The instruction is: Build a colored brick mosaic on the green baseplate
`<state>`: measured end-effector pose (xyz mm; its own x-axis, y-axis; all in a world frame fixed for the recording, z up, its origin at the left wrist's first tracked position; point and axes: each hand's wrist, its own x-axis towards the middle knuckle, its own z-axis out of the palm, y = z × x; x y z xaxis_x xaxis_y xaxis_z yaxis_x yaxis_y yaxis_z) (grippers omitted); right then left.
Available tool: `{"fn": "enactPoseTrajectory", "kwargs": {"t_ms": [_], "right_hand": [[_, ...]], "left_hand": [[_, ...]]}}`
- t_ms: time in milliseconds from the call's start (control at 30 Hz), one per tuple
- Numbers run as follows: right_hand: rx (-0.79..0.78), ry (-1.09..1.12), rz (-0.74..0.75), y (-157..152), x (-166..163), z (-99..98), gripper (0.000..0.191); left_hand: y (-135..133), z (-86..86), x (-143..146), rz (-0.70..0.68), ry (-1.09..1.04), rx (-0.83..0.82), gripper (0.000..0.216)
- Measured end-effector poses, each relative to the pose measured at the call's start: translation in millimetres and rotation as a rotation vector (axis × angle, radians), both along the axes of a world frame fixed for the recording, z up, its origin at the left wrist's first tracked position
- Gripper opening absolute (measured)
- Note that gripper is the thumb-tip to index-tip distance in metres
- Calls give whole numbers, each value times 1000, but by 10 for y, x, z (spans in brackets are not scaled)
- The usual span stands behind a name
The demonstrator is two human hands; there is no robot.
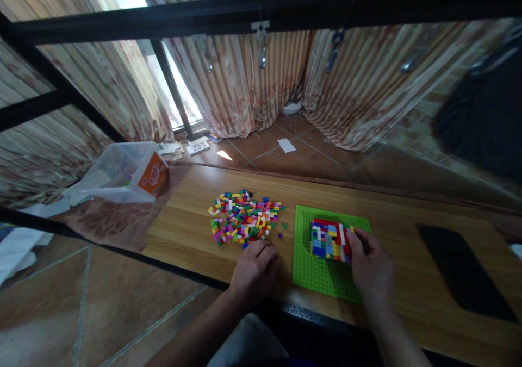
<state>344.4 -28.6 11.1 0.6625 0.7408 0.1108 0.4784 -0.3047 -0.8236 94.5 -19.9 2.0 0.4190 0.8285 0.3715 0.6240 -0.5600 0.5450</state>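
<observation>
A pile of several small coloured bricks (244, 217) lies on the wooden table (191, 231). To its right a green baseplate (314, 274) carries a multicoloured block of joined bricks (330, 239). My left hand (253, 269) rests at the near edge of the pile, fingers curled down on the table; what they hold, if anything, is hidden. My right hand (369, 266) lies over the right side of the baseplate, fingers bent and touching the right end of the brick block.
A clear plastic tub (118, 174) with an orange label lies tipped at the table's left on a patterned cloth. A dark flat rectangle (460, 272) sits at the right. Black frame bars (261, 8) cross overhead. Curtains and tiled floor lie beyond.
</observation>
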Motion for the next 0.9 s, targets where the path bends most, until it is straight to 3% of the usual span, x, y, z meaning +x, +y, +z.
{"fn": "enactPoseTrajectory", "kwargs": {"t_ms": [333, 500, 567, 633, 700, 767, 900], "right_hand": [[-92, -81, 29, -52, 111, -26, 54], [128, -231, -13, -139, -98, 183, 49], [251, -271, 149, -104, -355, 276, 36], [293, -290, 415, -9, -647, 307, 27], [226, -363, 603, 128, -900, 268, 25], [142, -436, 690, 271, -1064, 188, 26], [18, -595, 727, 458, -1157, 57, 25]], "left_hand": [[-4, -40, -9, -1, -25, -22, 10], [-13, -108, -22, 24, -44, -20, 17], [-16, -117, -26, 28, -44, -14, 18], [-16, -117, -28, 29, -46, -5, 20], [-14, -114, -28, 24, -54, 1, 20], [-10, -111, -26, 29, -65, 4, 19], [-6, -100, -18, 37, -82, -2, 15]]}}
